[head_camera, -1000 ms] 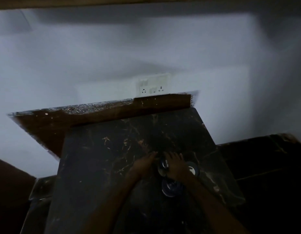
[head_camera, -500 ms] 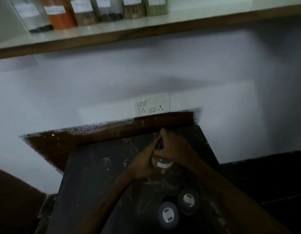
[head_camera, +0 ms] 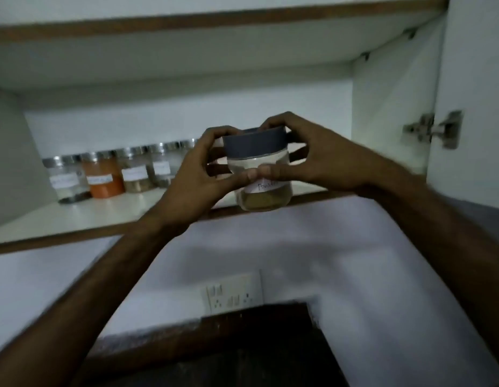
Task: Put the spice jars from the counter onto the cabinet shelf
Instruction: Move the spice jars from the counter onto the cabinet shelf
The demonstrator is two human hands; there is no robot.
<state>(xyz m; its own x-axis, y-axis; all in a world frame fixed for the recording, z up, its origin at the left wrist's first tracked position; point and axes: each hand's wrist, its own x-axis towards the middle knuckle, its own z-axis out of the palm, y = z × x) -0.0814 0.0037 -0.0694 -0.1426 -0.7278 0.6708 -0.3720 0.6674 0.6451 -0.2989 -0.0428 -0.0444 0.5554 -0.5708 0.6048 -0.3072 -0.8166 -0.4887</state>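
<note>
A clear spice jar point(head_camera: 260, 198) with a dark grey lid, a white label and brownish powder at the bottom is held upright in the air, level with the front edge of the cabinet shelf point(head_camera: 75, 219). My left hand point(head_camera: 199, 177) grips its left side and my right hand point(head_camera: 309, 156) its right side, thumbs meeting across the front. Several steel-lidded labelled jars stand in a row at the back left of the shelf, among them an orange one point(head_camera: 103, 175).
The cabinet's right wall carries a metal hinge point(head_camera: 432, 129) and the open door edge. A second shelf point(head_camera: 214, 20) runs above. Below on the white wall is a switch-and-socket plate point(head_camera: 233, 293), with the dark counter point(head_camera: 242, 353) under it.
Both hands have lifted the jar from the dark counter up to shelf height. The view has tilted upward, so the two other jars on the counter are out of sight.
</note>
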